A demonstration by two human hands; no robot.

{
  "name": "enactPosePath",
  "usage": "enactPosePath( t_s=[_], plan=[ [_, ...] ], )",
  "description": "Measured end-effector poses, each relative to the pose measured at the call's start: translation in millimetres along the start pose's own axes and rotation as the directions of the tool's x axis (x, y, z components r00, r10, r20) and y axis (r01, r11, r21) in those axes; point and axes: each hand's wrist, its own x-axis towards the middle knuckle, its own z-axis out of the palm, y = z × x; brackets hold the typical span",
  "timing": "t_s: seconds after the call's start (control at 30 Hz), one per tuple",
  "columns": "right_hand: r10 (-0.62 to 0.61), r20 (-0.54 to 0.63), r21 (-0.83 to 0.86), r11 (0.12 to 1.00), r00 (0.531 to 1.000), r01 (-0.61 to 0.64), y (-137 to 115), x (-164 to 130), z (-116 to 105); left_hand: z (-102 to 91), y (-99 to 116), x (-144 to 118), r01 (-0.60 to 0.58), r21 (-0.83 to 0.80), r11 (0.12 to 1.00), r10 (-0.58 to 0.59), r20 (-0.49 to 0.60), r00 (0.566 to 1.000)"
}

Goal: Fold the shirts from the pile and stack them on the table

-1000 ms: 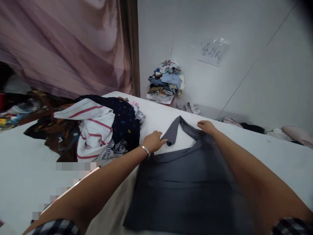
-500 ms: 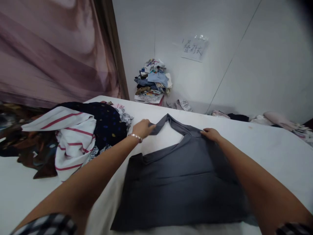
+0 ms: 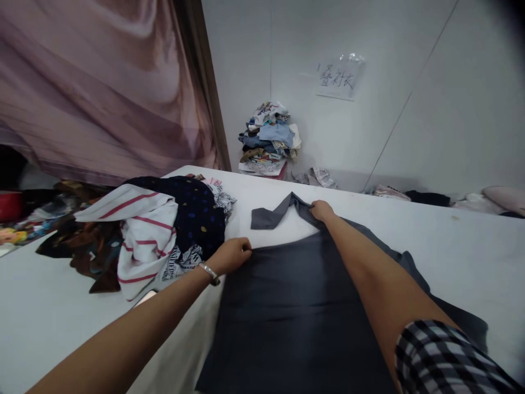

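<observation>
A dark grey shirt (image 3: pixel 295 312) lies spread over the white table, its lower part running toward me. At its upper left corner my left hand (image 3: pixel 233 255) is closed on the edge of the cloth. My right hand (image 3: pixel 322 211) pinches the shirt near the base of the collar, farther from me. The loose end of the collar strip (image 3: pixel 266 218) lies bent on the table between and beyond both hands. One sleeve (image 3: pixel 459 317) stretches out to the right, partly hidden by my right forearm.
Left of the shirt sits a heap of clothes, with a white red-striped garment (image 3: pixel 143 235) and a dark patterned one (image 3: pixel 197 210). Against the wall stands a tall clothes stack (image 3: pixel 270 139). More garments (image 3: pixel 429 198) line the white table's (image 3: pixel 471 246) far edge.
My left hand has let go of the collar end and come down to the shirt's upper left corner. My right hand has shifted from the right shoulder inward to the collar. The right sleeve now shows.
</observation>
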Motion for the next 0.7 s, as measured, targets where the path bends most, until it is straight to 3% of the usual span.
enactPosePath(
  t_s=[0.13, 0.27, 0.37, 0.5, 0.7],
  plan=[
    [0.029, -0.125, 0.176, 0.984, 0.992, -0.007, 17.0, 11.3, -13.1, -2.8, -10.5, 28.4, 0.093, -0.102, 0.990, -0.101, -0.068, 0.993],
    [0.061, -0.135, 0.348, 0.938, 0.989, -0.010, 44.6, 9.0, -25.6, -4.1, -11.6, 33.8, 0.055, -0.161, 0.985, -0.049, 0.040, 0.998],
    [0.080, -0.136, 0.473, 0.881, 0.987, -0.006, 53.7, 1.6, -29.0, -3.6, -11.7, 29.6, 0.001, -0.044, 0.999, 0.004, 0.107, 0.994],
    [0.065, -0.131, 0.611, 0.791, 0.989, 0.029, 46.8, -10.9, -37.7, 0.6, -12.9, 23.6, -0.011, 0.050, 0.999, 0.009, 0.055, 0.998],
    [-0.020, -0.142, 0.864, 0.485, 0.990, 0.134, 51.4, -62.0, -82.2, -1.5, -4.3, -0.7, -0.141, 0.113, 0.983, 0.151, -0.085, 0.985]
  ],
)
